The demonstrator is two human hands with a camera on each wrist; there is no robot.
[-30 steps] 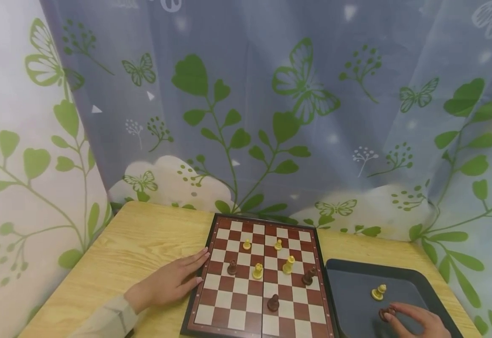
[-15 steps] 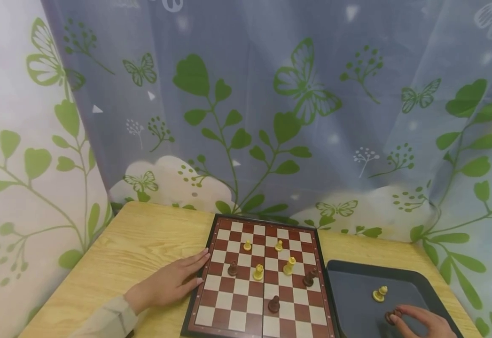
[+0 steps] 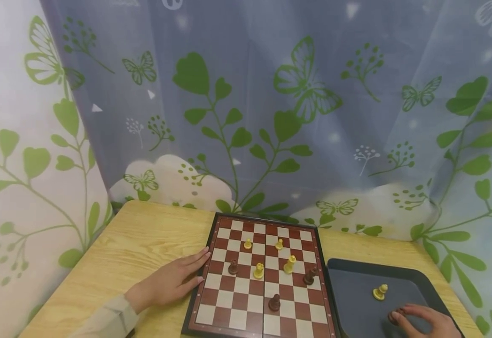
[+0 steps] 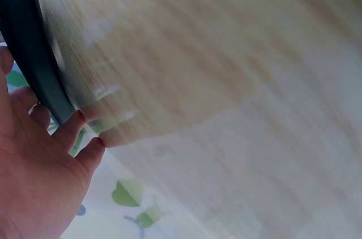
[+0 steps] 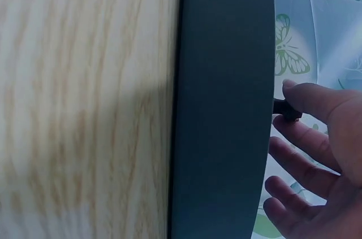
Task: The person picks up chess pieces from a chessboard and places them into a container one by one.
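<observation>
My right hand (image 3: pixel 432 324) pinches a dark brown chess piece (image 3: pixel 394 316) between thumb and index finger, over the grey tray (image 3: pixel 355 300). Its kind is hard to tell behind the fingers; in the right wrist view part of the brown piece (image 5: pixel 287 109) shows past the tray wall. A yellow chess piece (image 3: pixel 379 292) stands in the tray just beyond those fingertips. My left hand (image 3: pixel 169 284) lies palm down on the table, fingers extended, fingertips at the left edge of the chessboard (image 3: pixel 237 300). In the left wrist view those fingers touch the dark board edge (image 4: pixel 34 41).
Several yellow pieces stand on the board, among them a pawn (image 3: pixel 247 244) and a tall piece (image 3: pixel 290 265). Brown pieces stand at its left (image 3: pixel 233 267), right (image 3: pixel 309 276) and front (image 3: pixel 274 303). A patterned curtain (image 3: pixel 246 117) hangs behind the wooden table (image 3: pixel 157 230).
My right hand has shifted slightly to the right over the tray with the brown chess piece in its grip. The left hand and the pieces on the board stay put.
</observation>
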